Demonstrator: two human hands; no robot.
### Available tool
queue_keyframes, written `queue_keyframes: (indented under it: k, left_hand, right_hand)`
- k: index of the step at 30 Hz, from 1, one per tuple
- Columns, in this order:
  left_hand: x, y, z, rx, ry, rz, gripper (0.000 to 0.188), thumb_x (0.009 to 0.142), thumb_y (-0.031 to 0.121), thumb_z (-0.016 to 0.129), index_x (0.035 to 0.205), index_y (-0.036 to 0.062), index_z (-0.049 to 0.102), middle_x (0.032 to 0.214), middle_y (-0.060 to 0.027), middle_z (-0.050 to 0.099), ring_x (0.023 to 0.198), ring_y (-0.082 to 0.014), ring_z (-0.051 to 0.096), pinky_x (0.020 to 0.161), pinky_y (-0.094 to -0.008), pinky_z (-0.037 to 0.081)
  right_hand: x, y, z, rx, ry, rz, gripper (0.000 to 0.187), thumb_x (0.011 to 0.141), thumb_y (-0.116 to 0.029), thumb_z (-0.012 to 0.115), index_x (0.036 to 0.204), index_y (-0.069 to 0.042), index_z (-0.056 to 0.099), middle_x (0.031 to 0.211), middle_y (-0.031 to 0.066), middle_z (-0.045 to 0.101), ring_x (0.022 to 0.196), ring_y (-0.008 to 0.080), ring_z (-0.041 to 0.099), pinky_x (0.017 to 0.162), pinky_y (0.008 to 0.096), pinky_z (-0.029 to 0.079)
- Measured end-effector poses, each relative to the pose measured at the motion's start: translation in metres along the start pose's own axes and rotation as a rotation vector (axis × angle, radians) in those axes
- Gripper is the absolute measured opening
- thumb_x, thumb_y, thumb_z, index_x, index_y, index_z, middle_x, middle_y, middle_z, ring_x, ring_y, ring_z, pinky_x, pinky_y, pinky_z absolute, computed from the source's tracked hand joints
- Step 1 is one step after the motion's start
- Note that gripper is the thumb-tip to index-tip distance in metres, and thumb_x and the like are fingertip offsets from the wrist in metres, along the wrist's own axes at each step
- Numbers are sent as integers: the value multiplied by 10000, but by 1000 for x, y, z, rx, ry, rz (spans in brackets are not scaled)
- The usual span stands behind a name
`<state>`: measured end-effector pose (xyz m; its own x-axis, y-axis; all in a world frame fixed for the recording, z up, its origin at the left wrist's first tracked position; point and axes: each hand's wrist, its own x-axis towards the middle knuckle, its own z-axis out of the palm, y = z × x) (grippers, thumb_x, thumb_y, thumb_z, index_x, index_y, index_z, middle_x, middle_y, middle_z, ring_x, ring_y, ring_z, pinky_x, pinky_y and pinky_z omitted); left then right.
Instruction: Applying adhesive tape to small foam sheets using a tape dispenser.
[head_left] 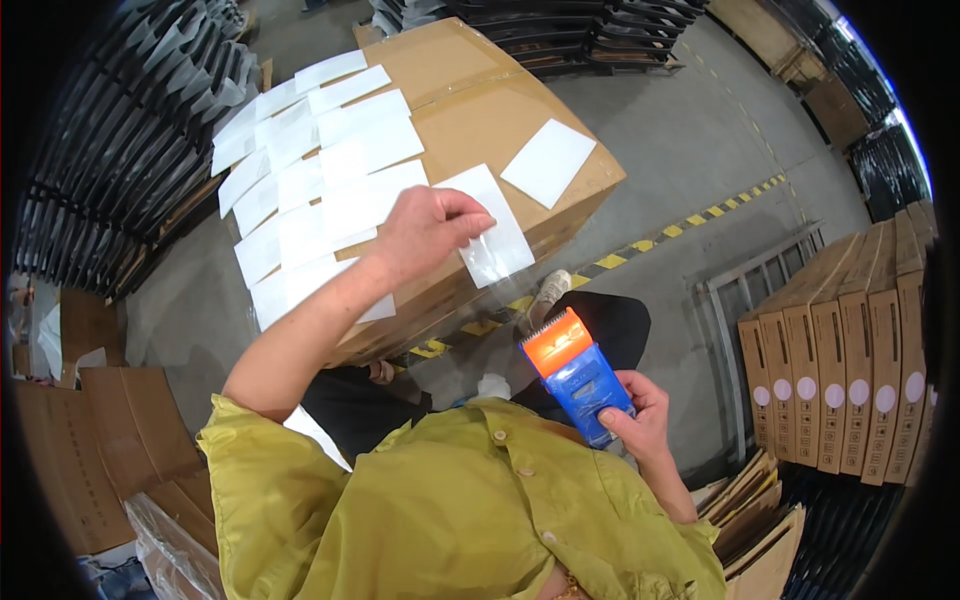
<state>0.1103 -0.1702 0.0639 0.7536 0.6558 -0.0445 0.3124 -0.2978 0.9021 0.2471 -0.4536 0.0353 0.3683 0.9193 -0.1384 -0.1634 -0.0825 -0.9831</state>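
Note:
My left hand (432,232) reaches over a large cardboard box, thumb and fingers pinched together at the edge of a white paper sheet (503,235). Something clear and shiny, like a strip of tape, glints on that sheet's lower part. My right hand (640,415) grips a blue tape dispenser (585,385) with an orange head and a toothed metal edge, held in front of my body. Many white sheets (365,130) overlap in rows on the box's left side. A single white sheet (549,163) lies apart near the right corner.
The cardboard box (470,60) serves as the work surface. Stacked black frames (110,150) stand at left, and upright flat cartons (830,360) beside a metal rack (730,330) at right. Yellow-black tape (680,228) marks the floor. Folded cardboard (80,460) lies lower left.

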Motion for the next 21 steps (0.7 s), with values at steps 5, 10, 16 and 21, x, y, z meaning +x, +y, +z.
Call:
queue_keyframes:
  k: [5, 10, 16, 21]
  left_hand:
    - [21, -13, 1, 405, 130, 345, 130, 757, 161, 605, 771, 39, 648, 797, -92, 594, 639, -217, 566, 605, -289, 458]
    - [35, -35, 10, 589, 232, 420, 141, 738, 178, 623, 779, 46, 650, 997, -114, 537, 723, -221, 557, 672, -309, 456]
    - [48, -53, 19, 664, 253, 380, 194, 721, 201, 621, 865, 73, 638, 1066, -126, 513, 877, -287, 535, 766, -379, 420]
    - [46, -44, 15, 1042, 631, 490, 446, 725, 204, 628, 1110, 48, 466, 1112, -153, 487, 929, -278, 510, 773, -354, 409]
  right_hand:
    - [15, -9, 20, 4, 71, 87, 318, 718, -108, 668, 959, 49, 531, 822, 70, 609, 717, 81, 560, 644, 211, 454]
    - [31, 0, 27, 26, 116, 147, 300, 732, -167, 671, 908, 45, 554, 778, 62, 609, 669, 66, 542, 610, 197, 439]
    - [50, 3, 28, -3, 115, 153, 328, 733, -218, 673, 884, 50, 560, 766, 70, 608, 653, 70, 539, 590, 200, 435]
    - [53, 15, 26, -32, 113, 195, 345, 723, -236, 681, 867, 54, 563, 754, 77, 607, 645, 70, 538, 580, 202, 435]
